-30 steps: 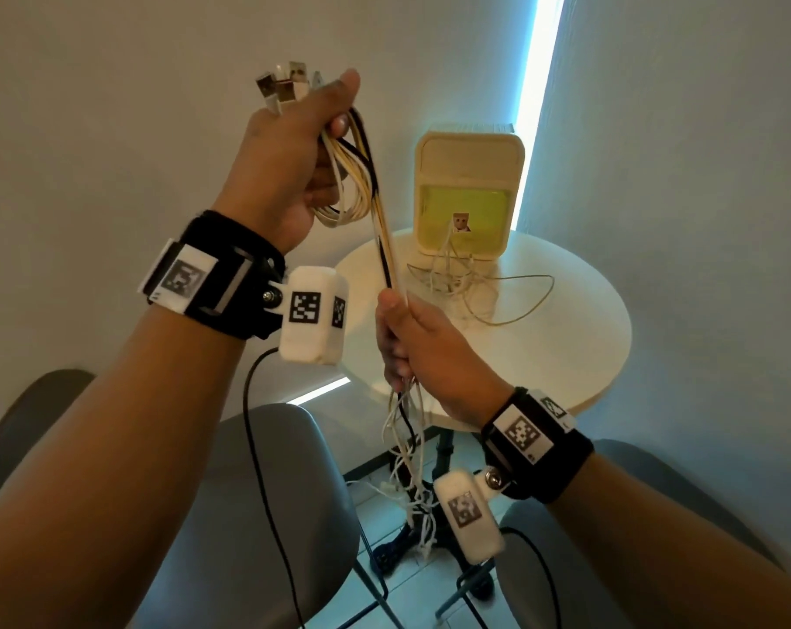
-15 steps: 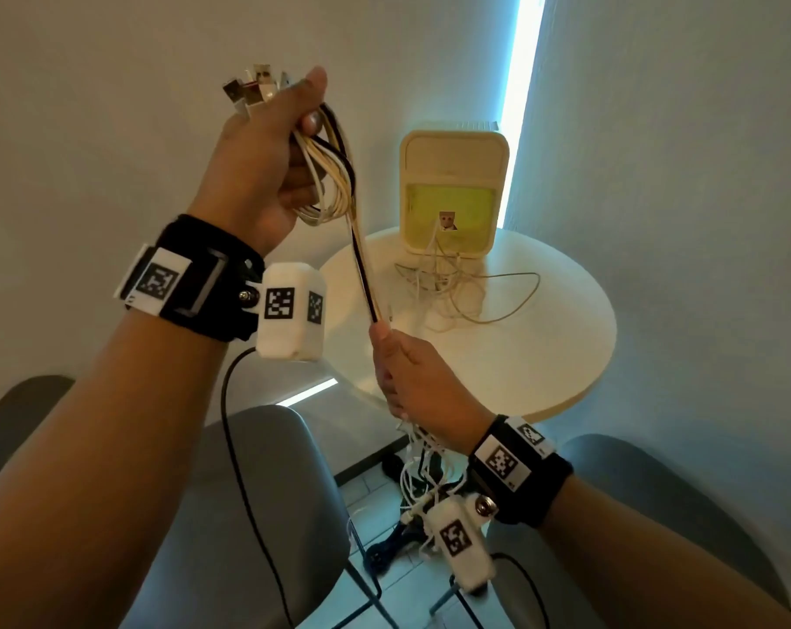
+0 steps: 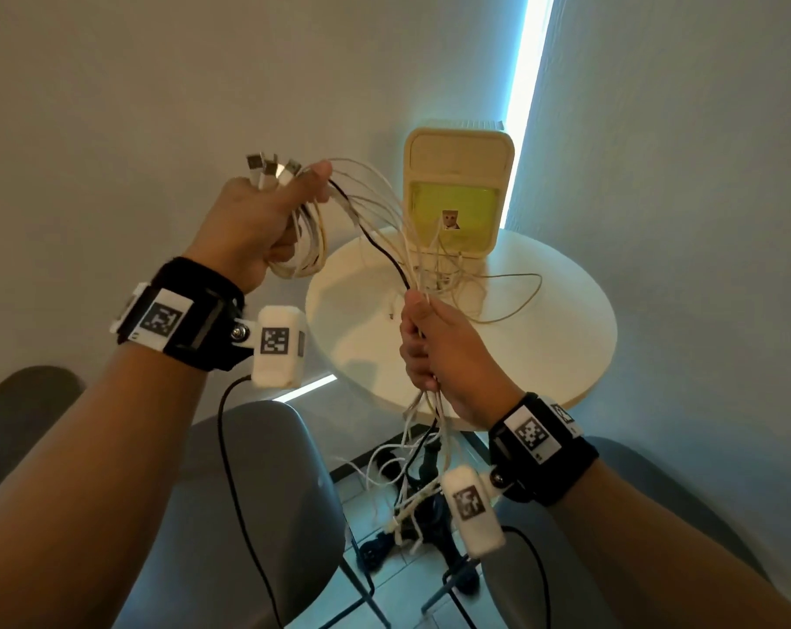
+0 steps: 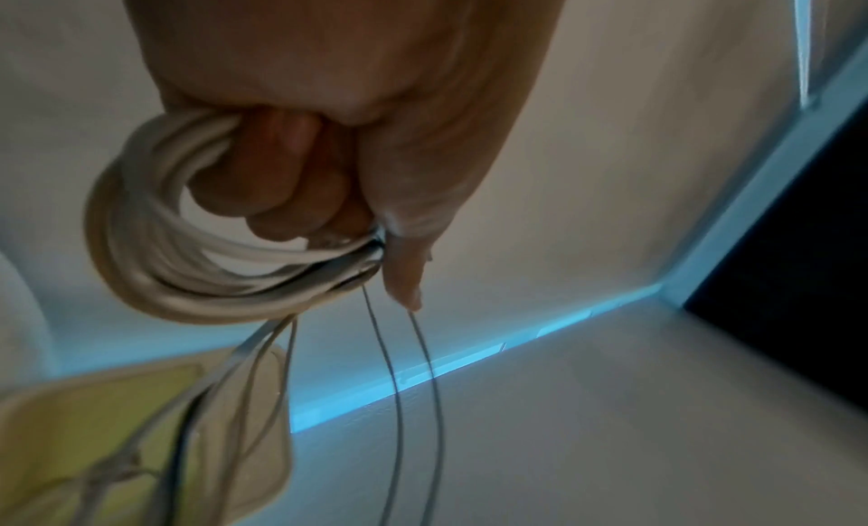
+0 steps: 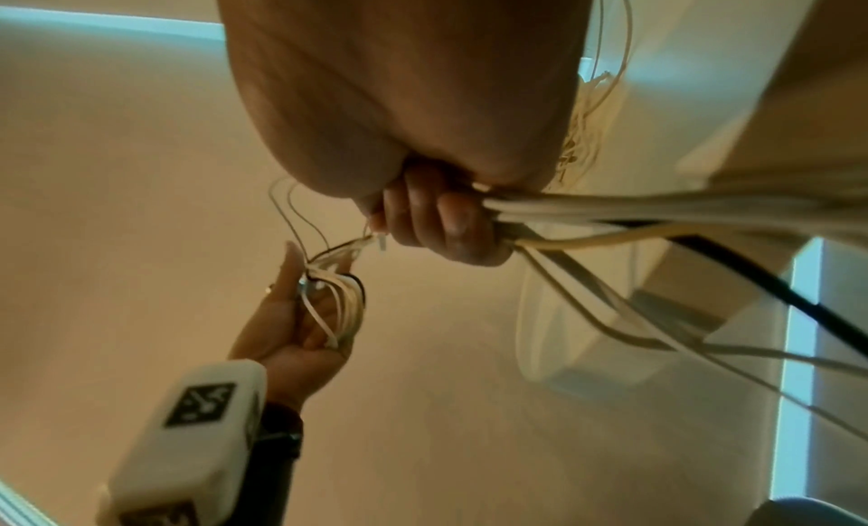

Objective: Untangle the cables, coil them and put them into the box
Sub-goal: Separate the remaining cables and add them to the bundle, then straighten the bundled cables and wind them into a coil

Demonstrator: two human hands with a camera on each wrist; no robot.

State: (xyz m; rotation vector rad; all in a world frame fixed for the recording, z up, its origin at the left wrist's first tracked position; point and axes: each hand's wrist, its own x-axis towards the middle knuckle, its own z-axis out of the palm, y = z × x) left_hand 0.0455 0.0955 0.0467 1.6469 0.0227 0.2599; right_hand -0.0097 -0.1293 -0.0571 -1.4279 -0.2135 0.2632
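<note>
Left hand (image 3: 253, 229), raised to the left of the box (image 3: 459, 183), with fingers curled round a small coil of white cables (image 3: 303, 247) and the thumb pressing the plug ends (image 3: 271, 168), which stick out above the fist. Right hand (image 3: 439, 351), lower and in front of the box, with fingers clamped round the same bundle further along; between the two hands the strands fan out in slack arcs, one black cable (image 3: 375, 238) among the white. Below the right hand the loose ends (image 3: 412, 488) hang toward the floor. A further heap of thin cables (image 3: 466, 283) lies on the table against the box's front.

Likely faults: the slack arcs may cross and knot as the next loop is laid, because the strands are separate and of unequal length; the hanging ends may catch on the table's foot (image 3: 430, 528) or a chair; the coil may spring open if the left thumb lifts.

Setting: a small round pale table (image 3: 566, 356) standing close to light walls, the box upright at its far edge, a bright vertical light strip (image 3: 527, 74) behind it. Grey chairs (image 3: 257, 492) stand on the near side of the table, on a tiled floor.
</note>
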